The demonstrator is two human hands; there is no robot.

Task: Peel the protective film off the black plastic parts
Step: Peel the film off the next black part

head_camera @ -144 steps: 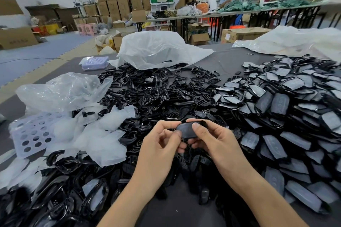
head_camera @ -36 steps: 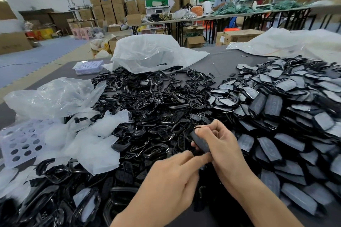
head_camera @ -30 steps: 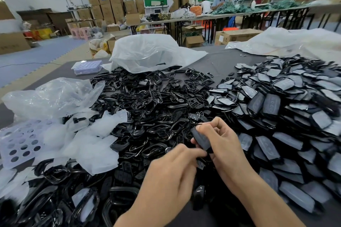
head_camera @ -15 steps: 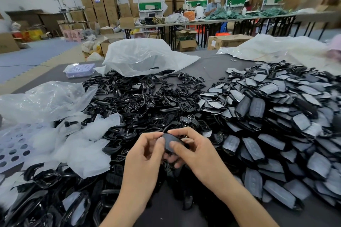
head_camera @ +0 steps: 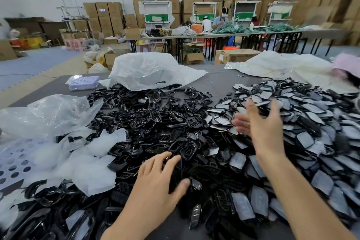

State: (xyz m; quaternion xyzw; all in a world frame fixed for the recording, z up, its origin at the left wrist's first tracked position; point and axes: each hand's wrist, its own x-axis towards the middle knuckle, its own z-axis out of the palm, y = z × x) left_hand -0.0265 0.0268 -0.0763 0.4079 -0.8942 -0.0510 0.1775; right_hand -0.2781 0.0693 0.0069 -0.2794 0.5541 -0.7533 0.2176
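Nothing is held: the left hand (head_camera: 155,179) is spread open over the shiny black parts (head_camera: 152,121), and the right hand (head_camera: 262,122) is stretched open above the pile of film-covered parts (head_camera: 321,142) on the table (head_camera: 220,82).

glossy black plastic frames (head_camera: 148,121) | matt grey film-covered parts (head_camera: 315,138) | crinkled clear plastic bags (head_camera: 148,70) | cardboard boxes (head_camera: 233,55)

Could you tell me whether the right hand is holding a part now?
No, the right hand hovers open, fingers spread, over the film-covered parts.
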